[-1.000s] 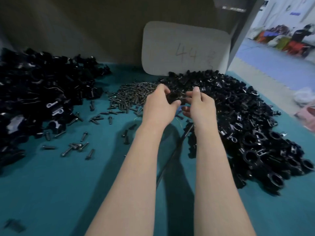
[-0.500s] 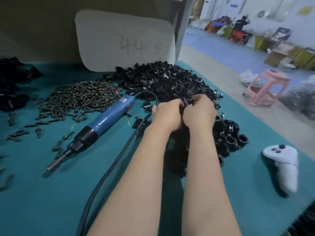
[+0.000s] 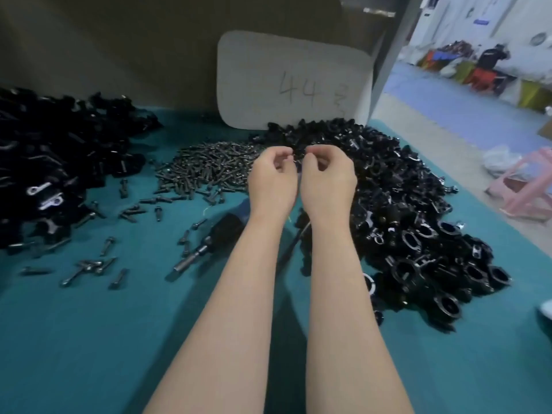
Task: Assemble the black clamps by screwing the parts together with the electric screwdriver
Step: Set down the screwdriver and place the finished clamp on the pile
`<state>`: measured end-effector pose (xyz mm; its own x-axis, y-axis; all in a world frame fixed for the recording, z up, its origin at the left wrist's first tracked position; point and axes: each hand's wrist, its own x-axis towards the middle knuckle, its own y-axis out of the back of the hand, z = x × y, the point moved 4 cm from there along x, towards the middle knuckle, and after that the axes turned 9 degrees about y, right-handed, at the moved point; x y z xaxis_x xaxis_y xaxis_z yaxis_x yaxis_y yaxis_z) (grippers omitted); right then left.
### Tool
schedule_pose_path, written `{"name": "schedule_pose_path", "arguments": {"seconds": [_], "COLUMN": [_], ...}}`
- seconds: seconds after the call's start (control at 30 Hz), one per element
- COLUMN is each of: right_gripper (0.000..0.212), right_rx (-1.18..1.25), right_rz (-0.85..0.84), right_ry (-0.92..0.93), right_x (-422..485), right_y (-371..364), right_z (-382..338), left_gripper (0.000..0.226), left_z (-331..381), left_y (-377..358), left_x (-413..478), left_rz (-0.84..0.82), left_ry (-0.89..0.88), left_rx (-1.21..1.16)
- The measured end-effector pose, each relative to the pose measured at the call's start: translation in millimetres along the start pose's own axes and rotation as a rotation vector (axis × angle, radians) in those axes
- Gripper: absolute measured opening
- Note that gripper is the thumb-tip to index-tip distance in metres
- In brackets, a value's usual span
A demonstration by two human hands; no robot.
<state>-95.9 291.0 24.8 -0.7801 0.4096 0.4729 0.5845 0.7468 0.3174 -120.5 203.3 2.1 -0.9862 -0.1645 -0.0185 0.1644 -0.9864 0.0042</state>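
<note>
Black ring-shaped plastic clamps (image 3: 403,234) lie in a big heap on the teal table cover (image 3: 89,339), in front of and right of the pale rounded board marked "44" (image 3: 294,82). A mound of dark metal screws (image 3: 209,165) sits in front of the board's left end. A second pile of black parts (image 3: 53,168) lies far to the board's left. The person's left hand (image 3: 273,183) and right hand (image 3: 328,183) hang side by side in front of the board, fingers (image 3: 280,152) curled inward with the tips nearly meeting. Whether they pinch anything cannot be told. The blue-and-black electric screwdriver (image 3: 215,237) lies nearer the viewer, partly under the left forearm.
</note>
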Motion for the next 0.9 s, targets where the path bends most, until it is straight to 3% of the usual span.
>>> {"name": "schedule_pose_path", "arguments": {"seconds": [0.1, 0.2, 0.43, 0.6, 0.67, 0.77, 0.9], "right_gripper": [0.017, 0.020, 0.050, 0.047, 0.050, 0.036, 0.028], "right_rx": [0.064, 0.040, -0.040, 0.102, 0.114, 0.132, 0.190], "right_rz": [-0.241, -0.495, -0.969, -0.908, -0.883, -0.771, -0.627], "right_ry": [0.051, 0.105, 0.299, 0.165, 0.189, 0.231, 0.163], "right_x": [-20.0, -48.2, -114.1, -131.3, -132.5, -120.5, -96.6], "right_y": [-66.5, -133.2, -231.9, -247.8, -245.3, -234.6, -208.8], "right_z": [-21.6, -41.4, -84.2, -94.5, -93.2, -86.7, -72.8], "left_gripper": [0.016, 0.016, 0.015, 0.011, 0.012, 0.011, 0.011], "left_z": [-7.6, -15.5, -29.1, -32.8, -34.0, -31.8, -30.4], "left_y": [74.4, 147.3, 244.7, 261.7, 262.3, 257.2, 234.5], "left_x": [10.5, 12.0, -2.7, -6.2, -6.2, -6.1, -1.3], "left_rz": [0.305, 0.551, 0.900, 0.961, 0.943, 0.912, 0.792], "left_ry": [0.125, 0.148, 0.166, 0.140, 0.148, 0.130, 0.125], "left_rx": [-0.293, -0.415, -0.546, -0.571, -0.616, -0.598, -0.554]}}
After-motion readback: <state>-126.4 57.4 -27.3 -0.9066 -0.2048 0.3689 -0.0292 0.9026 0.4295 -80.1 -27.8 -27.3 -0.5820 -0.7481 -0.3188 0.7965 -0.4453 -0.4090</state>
